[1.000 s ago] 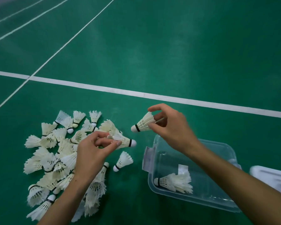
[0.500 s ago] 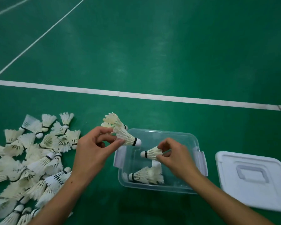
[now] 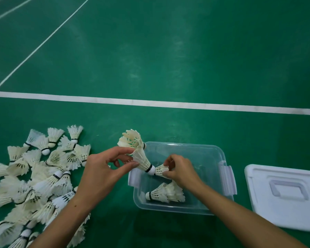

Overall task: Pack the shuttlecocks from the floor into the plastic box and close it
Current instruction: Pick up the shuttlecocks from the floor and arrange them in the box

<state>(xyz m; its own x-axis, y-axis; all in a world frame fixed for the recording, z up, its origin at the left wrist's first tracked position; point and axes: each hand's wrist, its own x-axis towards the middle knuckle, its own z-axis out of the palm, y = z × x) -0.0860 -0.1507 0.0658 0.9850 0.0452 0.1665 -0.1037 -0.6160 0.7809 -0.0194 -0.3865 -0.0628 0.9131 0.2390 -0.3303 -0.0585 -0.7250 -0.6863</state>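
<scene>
Pile (image 3: 34, 185) runs off the left & bottom edges, so no count possible. Lid (image 3: 283, 197) clipped at right edge. Right hand (image 3: 181, 171) covers most of its shuttle (image 3: 160, 170); cork hidden behind left hand's (image 3: 104, 171) shuttle (image 3: 141, 161).

I saw a green court floor (image 3: 168, 51) filling the frame, with white lines (image 3: 150, 102) crossing its middle and upper left.

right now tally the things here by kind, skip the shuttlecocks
clear plastic box: 1
white plastic lid: 1
hands: 2, left hand and right hand, each pinching a white feather shuttlecock
total: 4
</scene>
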